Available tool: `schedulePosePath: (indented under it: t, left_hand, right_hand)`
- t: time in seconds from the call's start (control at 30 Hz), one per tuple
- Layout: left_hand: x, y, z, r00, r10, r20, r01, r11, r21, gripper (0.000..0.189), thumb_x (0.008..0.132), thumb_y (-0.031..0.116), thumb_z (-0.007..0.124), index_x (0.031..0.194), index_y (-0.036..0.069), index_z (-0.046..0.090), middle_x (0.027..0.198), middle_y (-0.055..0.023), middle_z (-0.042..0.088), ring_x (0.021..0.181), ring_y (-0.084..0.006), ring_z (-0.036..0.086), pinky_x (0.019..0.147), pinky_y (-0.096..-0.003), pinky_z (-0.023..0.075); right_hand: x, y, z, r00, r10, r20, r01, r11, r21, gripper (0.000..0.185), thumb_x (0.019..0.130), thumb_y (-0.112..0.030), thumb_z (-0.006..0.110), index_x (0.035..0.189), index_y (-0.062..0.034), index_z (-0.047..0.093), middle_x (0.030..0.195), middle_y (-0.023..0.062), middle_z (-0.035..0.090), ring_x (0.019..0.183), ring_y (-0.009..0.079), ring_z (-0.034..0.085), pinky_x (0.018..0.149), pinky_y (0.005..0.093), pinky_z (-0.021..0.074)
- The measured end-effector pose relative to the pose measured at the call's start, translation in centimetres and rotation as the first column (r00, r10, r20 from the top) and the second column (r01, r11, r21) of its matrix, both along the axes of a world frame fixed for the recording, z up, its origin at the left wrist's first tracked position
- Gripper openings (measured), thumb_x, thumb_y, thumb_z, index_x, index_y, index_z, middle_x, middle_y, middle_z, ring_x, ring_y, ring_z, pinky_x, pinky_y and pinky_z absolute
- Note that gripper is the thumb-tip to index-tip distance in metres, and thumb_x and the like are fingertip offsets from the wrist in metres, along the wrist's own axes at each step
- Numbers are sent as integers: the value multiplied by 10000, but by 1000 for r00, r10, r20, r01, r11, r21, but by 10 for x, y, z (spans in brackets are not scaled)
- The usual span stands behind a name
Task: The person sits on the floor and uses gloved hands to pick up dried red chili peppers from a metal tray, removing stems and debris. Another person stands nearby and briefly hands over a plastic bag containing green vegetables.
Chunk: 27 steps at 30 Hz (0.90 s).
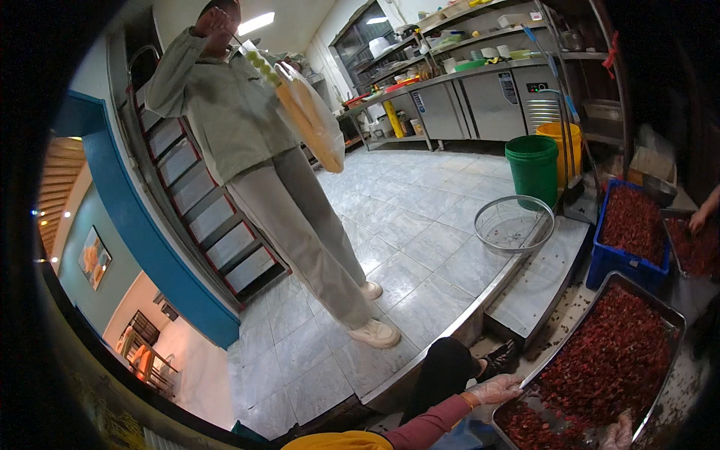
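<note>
My left hand (494, 389), in a clear plastic glove, grips the near-left rim of a rectangular metal tray (585, 315). A heap of small dark red plant pieces (610, 349) covers most of the tray; bare metal shows between it and a smaller pile (526, 424) in the lower corner. My right hand (617, 432), also gloved, is inside the tray at the heap's lower edge. Its fingers are partly cut off and blurred, so whether they hold anything is unclear.
A blue crate (597, 267) of similar red pieces stands beyond the tray, beside another person's hand (699, 220) at a second tray (683, 269). A standing person (242, 112) holds skewered food and a plastic bag. Nearby are a wire-mesh sieve (513, 250), a green bucket (531, 169) and a raised floor edge (427, 349).
</note>
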<state>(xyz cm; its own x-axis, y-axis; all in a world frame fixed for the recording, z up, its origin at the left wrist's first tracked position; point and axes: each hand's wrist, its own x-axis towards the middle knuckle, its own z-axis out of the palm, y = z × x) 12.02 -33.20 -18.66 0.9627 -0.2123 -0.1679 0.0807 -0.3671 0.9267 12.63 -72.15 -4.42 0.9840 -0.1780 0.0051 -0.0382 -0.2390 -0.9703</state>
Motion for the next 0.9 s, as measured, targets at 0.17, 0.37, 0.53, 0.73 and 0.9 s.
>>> schedulePosePath:
  t: [0.17, 0.37, 0.53, 0.73, 0.9]
  left_hand:
    - [3, 2, -3, 998, -50, 26, 50, 999, 9, 596, 1025, 352, 569, 1442, -60, 462, 1322, -246, 615, 1185, -274, 600, 1004, -360, 459]
    - [2, 0, 13, 999, -44, 1, 44, 999, 8, 615, 1022, 375, 571, 1462, -37, 453, 1277, -251, 624, 1176, -299, 599, 1003, -382, 452]
    - [-2, 5, 11, 998, -36, -54, 43, 988, 148, 645, 1012, 402, 574, 1478, -26, 450, 1271, -279, 613, 1190, -350, 594, 1006, -393, 451]
    - [-5, -1, 34, 997, -12, -72, 23, 988, 155, 649, 1009, 415, 566, 1471, -28, 462, 1264, -286, 614, 1182, -364, 598, 990, -407, 455]
    - [-14, 0, 32, 1000, 2, 0, -2, 986, 167, 585, 1008, 365, 569, 1426, -38, 502, 1198, -268, 644, 1110, -341, 626, 951, -393, 478]
  right_hand:
    - [0, -6, -4, 1000, 27, -10, -28, 994, -105, 337, 996, -179, 662, 1278, 5, 674, 1373, 178, 628, 1282, 299, 573, 1121, 431, 423]
    - [5, -11, -34, 998, -14, 66, 12, 1000, 29, 375, 998, -190, 658, 1316, 9, 651, 1370, 177, 633, 1301, 294, 565, 1116, 413, 426]
    - [3, 0, -1, 998, 21, -62, -27, 995, -98, 377, 1004, -208, 654, 1315, 6, 652, 1358, 166, 641, 1298, 298, 567, 1117, 406, 422]
    - [4, -1, -8, 999, 43, -11, -44, 995, -95, 373, 1009, -217, 650, 1305, 10, 654, 1325, 154, 658, 1273, 281, 578, 1108, 401, 427]
    - [4, 0, -13, 997, 71, 36, -66, 990, -128, 359, 1004, -205, 649, 1289, 14, 659, 1218, 137, 699, 1085, 249, 646, 983, 395, 499]
